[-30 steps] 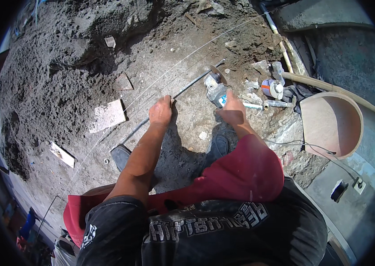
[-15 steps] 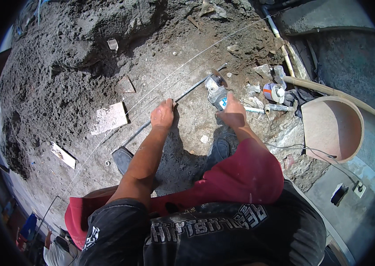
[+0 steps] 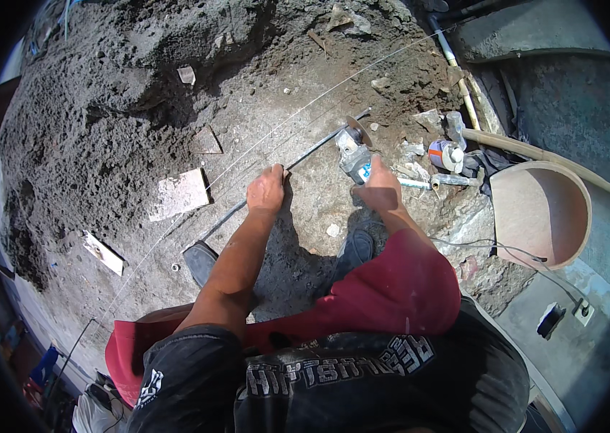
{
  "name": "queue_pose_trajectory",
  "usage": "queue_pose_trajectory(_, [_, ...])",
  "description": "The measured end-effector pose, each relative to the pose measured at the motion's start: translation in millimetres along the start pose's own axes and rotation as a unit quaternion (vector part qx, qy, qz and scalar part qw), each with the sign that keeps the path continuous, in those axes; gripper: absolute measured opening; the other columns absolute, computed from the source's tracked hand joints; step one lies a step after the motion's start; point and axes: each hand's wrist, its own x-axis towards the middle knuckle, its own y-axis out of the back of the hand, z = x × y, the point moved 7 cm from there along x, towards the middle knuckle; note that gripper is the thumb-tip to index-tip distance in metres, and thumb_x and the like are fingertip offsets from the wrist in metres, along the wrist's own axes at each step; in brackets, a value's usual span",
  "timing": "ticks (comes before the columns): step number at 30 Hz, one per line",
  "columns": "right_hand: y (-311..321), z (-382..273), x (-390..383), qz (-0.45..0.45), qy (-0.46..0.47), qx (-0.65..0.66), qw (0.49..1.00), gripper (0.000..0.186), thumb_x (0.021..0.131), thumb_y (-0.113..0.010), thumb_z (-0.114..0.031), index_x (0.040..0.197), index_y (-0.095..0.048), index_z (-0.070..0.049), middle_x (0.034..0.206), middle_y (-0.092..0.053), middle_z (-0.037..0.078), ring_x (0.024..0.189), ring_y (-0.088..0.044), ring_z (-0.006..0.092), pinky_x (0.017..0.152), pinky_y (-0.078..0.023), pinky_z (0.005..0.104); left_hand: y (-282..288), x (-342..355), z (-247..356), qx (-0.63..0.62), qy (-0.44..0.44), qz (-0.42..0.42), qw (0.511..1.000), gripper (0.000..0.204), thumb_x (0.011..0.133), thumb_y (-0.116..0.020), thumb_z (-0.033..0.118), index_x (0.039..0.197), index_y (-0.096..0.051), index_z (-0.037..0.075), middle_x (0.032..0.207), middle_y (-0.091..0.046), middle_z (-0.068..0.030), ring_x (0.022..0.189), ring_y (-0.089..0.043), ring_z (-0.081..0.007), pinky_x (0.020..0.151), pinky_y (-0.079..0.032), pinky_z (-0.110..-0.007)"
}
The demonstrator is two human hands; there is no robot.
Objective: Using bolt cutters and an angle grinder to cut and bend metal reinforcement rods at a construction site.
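My right hand (image 3: pixel 380 186) is wrapped round the body of an angle grinder (image 3: pixel 352 153). The grinder's disc (image 3: pixel 360 130) sits against a thin metal rod (image 3: pixel 313 149), close to the rod's far end. Farther down the rod, my left hand (image 3: pixel 266 189) is closed on it and presses it near the ground. From there the rod runs down past my left shoe (image 3: pixel 200 261). Whether the disc is spinning or has bitten into the metal I cannot tell. My fingers hide part of the grinder's handle.
A taut string (image 3: pixel 305 99) crosses above the rod. A hammer (image 3: pixel 456 130), a small can (image 3: pixel 445 154) and a curved clay-coloured piece (image 3: pixel 536 216) lie at the right. The power cord (image 3: pixel 485 249) runs past them to an outlet (image 3: pixel 583 312). Loose sand (image 3: pixel 95 123) rises at the left.
The grinder and both hands keep nearly the same place on the rod. The whole picture has shifted only slightly.
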Motion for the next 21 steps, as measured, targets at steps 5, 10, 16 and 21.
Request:
queue_pose_trajectory(5, [-0.6, -1.5, 1.5, -0.007, 0.003, 0.008, 1.000, 0.074, 0.068, -0.081, -0.027, 0.125, -0.042, -0.002, 0.106, -0.065, 0.026, 0.099, -0.064, 0.0415, 0.086, -0.052, 0.0441, -2.9, -0.2, -4.4, -0.002, 0.001, 0.006, 1.000, 0.011, 0.091, -0.051, 0.017, 0.096, -0.056, 0.009, 0.095, -0.065, -0.0194, 0.085, -0.066, -0.0400, 0.072, -0.052, -0.050])
queue_pose_trajectory(10, [2.1, -2.1, -4.7, 0.001, 0.014, 0.031, 0.999, 0.058, 0.068, -0.074, -0.022, 0.115, -0.046, 0.000, 0.101, -0.065, 0.028, 0.096, -0.063, 0.0445, 0.084, -0.051, 0.0476, -4.1, 0.1, -6.3, -0.001, 0.001, 0.010, 1.000, 0.010, 0.090, -0.051, 0.016, 0.097, -0.057, 0.011, 0.094, -0.066, -0.0189, 0.084, -0.067, -0.0398, 0.071, -0.053, -0.050])
queue_pose_trajectory(16, [7.5, -4.9, -6.2, -0.034, -0.011, 0.015, 0.999, 0.075, 0.070, -0.080, -0.027, 0.128, -0.041, 0.001, 0.104, -0.065, 0.027, 0.099, -0.065, 0.0413, 0.086, -0.051, 0.0445, -0.6, -0.6, -2.0, -0.009, 0.000, 0.006, 1.000, 0.011, 0.090, -0.051, 0.015, 0.097, -0.057, 0.011, 0.094, -0.066, -0.0187, 0.084, -0.067, -0.0398, 0.071, -0.052, -0.049])
queue_pose_trajectory(21, [5.5, -3.9, -5.3, -0.045, -0.013, 0.010, 0.999, 0.076, 0.071, -0.080, -0.027, 0.129, -0.040, 0.002, 0.102, -0.066, 0.027, 0.098, -0.065, 0.0404, 0.086, -0.052, 0.0437, 0.2, -0.9, -1.7, -0.010, 0.004, -0.003, 1.000, 0.011, 0.090, -0.050, 0.015, 0.097, -0.056, 0.010, 0.094, -0.066, -0.0185, 0.086, -0.066, -0.0399, 0.073, -0.052, -0.050])
